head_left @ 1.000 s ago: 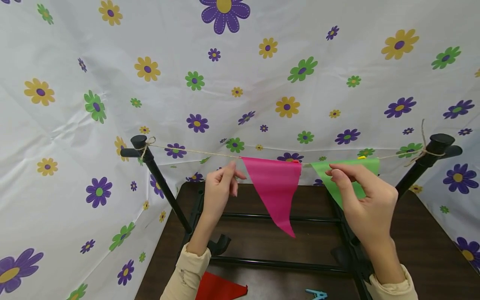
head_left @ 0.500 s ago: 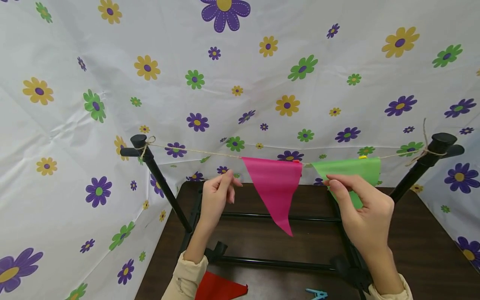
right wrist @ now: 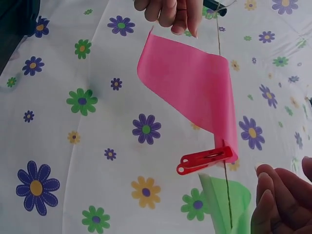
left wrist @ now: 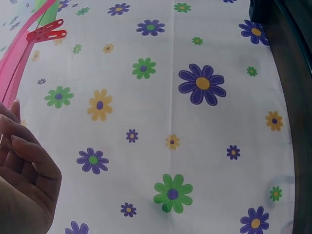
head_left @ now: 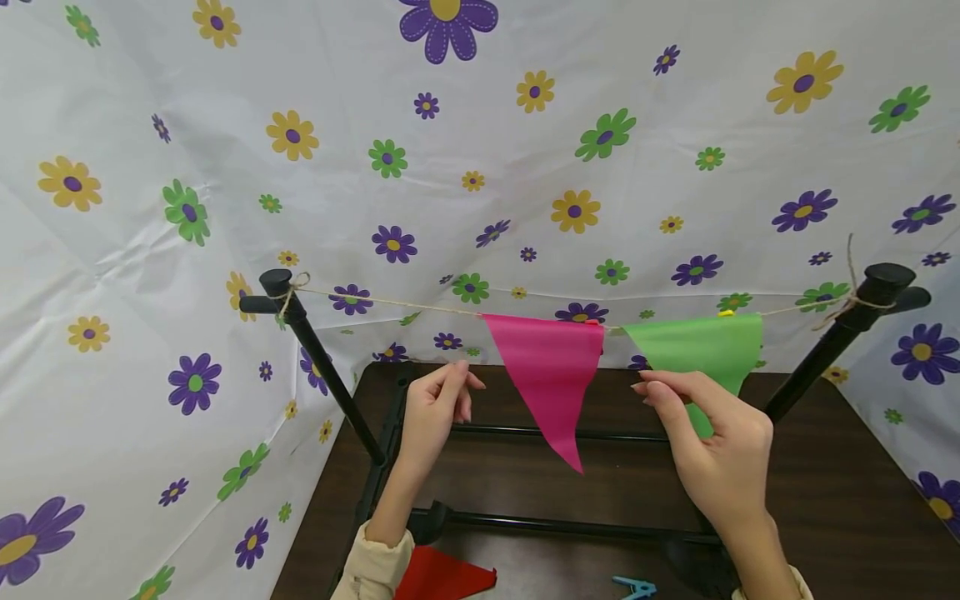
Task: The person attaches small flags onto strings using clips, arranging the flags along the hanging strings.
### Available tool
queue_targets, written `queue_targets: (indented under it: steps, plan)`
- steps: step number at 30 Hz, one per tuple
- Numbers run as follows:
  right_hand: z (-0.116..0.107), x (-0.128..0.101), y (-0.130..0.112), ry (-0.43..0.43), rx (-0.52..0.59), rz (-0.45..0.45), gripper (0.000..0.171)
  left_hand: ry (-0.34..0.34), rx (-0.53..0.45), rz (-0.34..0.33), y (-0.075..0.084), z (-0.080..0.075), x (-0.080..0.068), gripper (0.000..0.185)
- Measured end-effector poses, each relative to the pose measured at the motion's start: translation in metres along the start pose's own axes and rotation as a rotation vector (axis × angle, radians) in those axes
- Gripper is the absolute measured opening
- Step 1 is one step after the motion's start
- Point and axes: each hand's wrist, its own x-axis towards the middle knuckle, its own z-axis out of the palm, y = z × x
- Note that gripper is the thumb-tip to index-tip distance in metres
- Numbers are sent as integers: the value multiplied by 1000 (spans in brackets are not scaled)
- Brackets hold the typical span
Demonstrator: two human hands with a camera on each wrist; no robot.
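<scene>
A pink pennant [head_left: 551, 367] hangs from a thin string [head_left: 390, 302], a red clothespin [right wrist: 204, 158] at its right top corner. To its right hangs a green pennant [head_left: 708, 342] with a yellow clip [head_left: 726, 313] on its top edge. My left hand [head_left: 435, 408] hovers left of the pink pennant, fingers loosely bent around nothing. In front of the green pennant is my right hand [head_left: 712, 450], thumb and forefinger close together, nothing visible between them. It covers part of that pennant in the head view.
The string is tied to a left black post [head_left: 330, 375] and a right black post [head_left: 832, 350]. Black crossbars [head_left: 555, 524] span the dark brown table [head_left: 847, 500]. A red pennant [head_left: 442, 575] and a blue clothespin [head_left: 636, 587] lie at the front. Flowered cloth [head_left: 480, 133] hangs behind.
Both hands have drawn down a little from the string, the right one also leftward, showing more of the green pennant's top. The pennants hang nearly still.
</scene>
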Motion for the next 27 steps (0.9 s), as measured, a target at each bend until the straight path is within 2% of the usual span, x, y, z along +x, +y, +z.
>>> queue_targets:
  steps: [6, 14, 22, 27]
  plan:
    - [-2, -12, 4, -38, -16, 17, 12, -11, 40, -5, -4, 0, -9, 39]
    - [1, -30, 14, -104, -2, 12, 8, -13, 105, -2, -17, -1, -20, 35]
    - [1, -45, 20, -185, 11, 81, 27, -43, 159, -69, -32, -2, -32, 34]
    - [1, -56, 27, -211, -13, 89, 29, -118, 236, -124, -46, -2, -42, 29]
